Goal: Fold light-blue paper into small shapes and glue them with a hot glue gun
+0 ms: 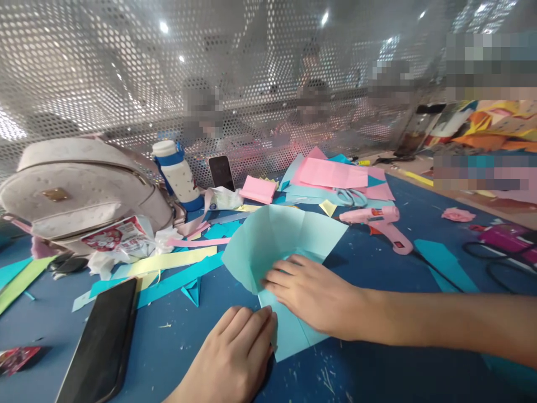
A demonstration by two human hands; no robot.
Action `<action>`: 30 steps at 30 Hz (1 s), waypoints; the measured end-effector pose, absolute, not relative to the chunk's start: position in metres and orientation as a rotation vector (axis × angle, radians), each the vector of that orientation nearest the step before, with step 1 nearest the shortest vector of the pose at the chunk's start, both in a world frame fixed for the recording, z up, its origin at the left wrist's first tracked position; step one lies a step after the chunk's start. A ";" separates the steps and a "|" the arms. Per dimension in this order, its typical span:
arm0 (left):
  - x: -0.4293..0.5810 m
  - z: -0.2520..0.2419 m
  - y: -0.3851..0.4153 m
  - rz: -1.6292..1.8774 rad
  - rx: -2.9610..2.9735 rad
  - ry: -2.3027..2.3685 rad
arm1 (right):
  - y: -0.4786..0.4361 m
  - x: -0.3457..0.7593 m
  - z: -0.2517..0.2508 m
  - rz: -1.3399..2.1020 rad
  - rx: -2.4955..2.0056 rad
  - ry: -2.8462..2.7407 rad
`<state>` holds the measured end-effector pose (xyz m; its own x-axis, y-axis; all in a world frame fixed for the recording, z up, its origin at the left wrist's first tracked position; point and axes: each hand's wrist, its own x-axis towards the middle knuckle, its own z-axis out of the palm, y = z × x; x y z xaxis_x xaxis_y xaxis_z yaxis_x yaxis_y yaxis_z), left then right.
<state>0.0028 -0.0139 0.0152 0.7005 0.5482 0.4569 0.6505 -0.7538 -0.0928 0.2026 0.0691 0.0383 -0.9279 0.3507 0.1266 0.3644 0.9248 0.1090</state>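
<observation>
The fingers (279, 278) of the right hand (314, 296) lie flat and close together, pressing the pale green paper (277, 238) onto the blue table (377, 268). The left hand (235, 358), fingers together too, rests on the sheet's near left edge. The crease probably comes out cleanest with the edges lined up, one hand pinning the sheet and fingertips rubbing outward along the fold. The fold line itself lies under the right palm, both thumbs are hidden, and the far flap stands lifted.

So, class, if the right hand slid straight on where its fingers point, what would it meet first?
The right hand would likely push into the raised fold of the light blue paper sheet it rests on, then the teal paper strip.
</observation>
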 end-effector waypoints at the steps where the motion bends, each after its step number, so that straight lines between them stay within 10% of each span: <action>1: 0.003 0.015 -0.014 -0.595 -2.666 -0.957 | 0.071 0.199 0.039 -0.200 -0.571 -2.980; 30: 0.008 0.022 -0.024 -0.435 -2.500 -0.973 | 0.034 0.258 0.027 0.074 -0.649 -2.863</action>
